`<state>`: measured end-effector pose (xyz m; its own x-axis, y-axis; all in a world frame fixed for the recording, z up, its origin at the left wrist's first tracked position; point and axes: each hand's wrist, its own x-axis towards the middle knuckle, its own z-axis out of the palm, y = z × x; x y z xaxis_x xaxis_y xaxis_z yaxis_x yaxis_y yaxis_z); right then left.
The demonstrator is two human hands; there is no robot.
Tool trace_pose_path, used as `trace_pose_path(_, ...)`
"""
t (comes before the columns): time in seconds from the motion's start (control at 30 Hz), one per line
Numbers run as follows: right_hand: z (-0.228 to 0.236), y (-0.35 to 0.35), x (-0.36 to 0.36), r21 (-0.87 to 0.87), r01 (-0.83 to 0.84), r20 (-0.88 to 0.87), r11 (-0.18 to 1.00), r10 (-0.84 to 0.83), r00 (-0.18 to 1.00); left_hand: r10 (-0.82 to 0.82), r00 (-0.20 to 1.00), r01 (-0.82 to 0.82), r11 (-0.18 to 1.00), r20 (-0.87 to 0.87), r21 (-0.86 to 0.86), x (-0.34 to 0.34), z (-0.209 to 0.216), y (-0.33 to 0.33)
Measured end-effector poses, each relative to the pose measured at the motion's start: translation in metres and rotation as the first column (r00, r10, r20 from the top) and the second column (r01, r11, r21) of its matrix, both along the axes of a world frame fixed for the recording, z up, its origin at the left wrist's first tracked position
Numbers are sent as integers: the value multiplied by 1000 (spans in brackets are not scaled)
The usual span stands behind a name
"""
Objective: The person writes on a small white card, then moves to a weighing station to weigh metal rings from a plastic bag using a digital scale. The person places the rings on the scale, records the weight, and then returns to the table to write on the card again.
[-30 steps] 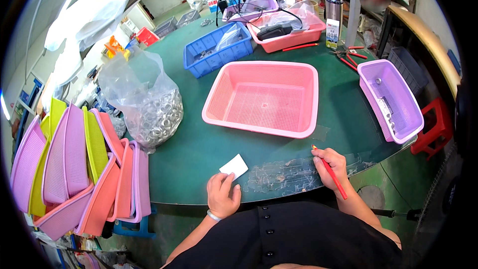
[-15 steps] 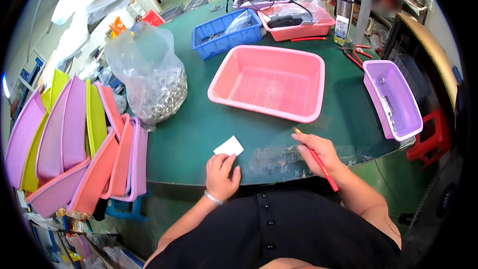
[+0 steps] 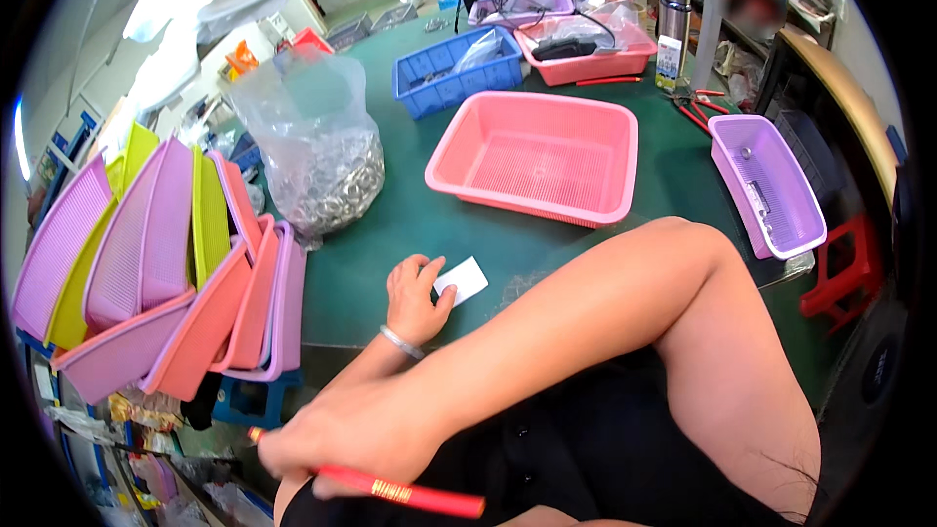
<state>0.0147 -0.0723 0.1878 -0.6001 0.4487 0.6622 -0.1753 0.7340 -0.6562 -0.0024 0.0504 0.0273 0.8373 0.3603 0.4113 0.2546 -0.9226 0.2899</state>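
My right hand (image 3: 356,434) is closed around a red pencil (image 3: 415,495) with gold markings. Its arm crosses in front of my body, so the hand lies low on the left, over my left forearm. On the near side of the green table, my left hand (image 3: 415,303) rests with fingers apart, its thumb at the edge of a small white card (image 3: 467,279). A wristband (image 3: 400,342) circles the left wrist. Beyond the hands stands a pink plastic basket (image 3: 532,208), with nothing seen inside; my right forearm comes close to its near edge.
Left of the card stands a clear bag of metal rings (image 3: 337,190), beside stacked coloured baskets (image 3: 166,234). A purple basket (image 3: 771,185) with small metal pieces sits at the right edge. Farther back are a blue crate (image 3: 459,83), pliers (image 3: 698,107) and a steel flask (image 3: 673,15).
My right hand has swung from the table's right side across my body to the lower left, still with the pencil. The left hand has shifted slightly off the card, its fingers spread wider.
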Motion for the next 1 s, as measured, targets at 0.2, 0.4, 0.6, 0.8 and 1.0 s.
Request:
trace_pose_path(0.2,35,-3,-39,116,-121,40,986,117,992,-80,951,70,997,-299,-44,19,5,19)
trace_pose_path(0.4,45,-11,-47,231,-34,83,972,16,996,-66,926,70,998,-371,-3,18,3,17)
trace_pose_path(0.6,41,-21,-54,200,-65,-17,978,70,997,-101,942,109,994,-321,8,33,2,10)
trace_pose_path(0.8,41,-14,-53,287,35,-44,957,-23,999,-176,924,240,959,-340,153,30,-16,37)
trace_pose_path(1.0,37,1,-45,317,136,-43,939,-129,991,-241,904,322,927,-352,193,34,-10,34)
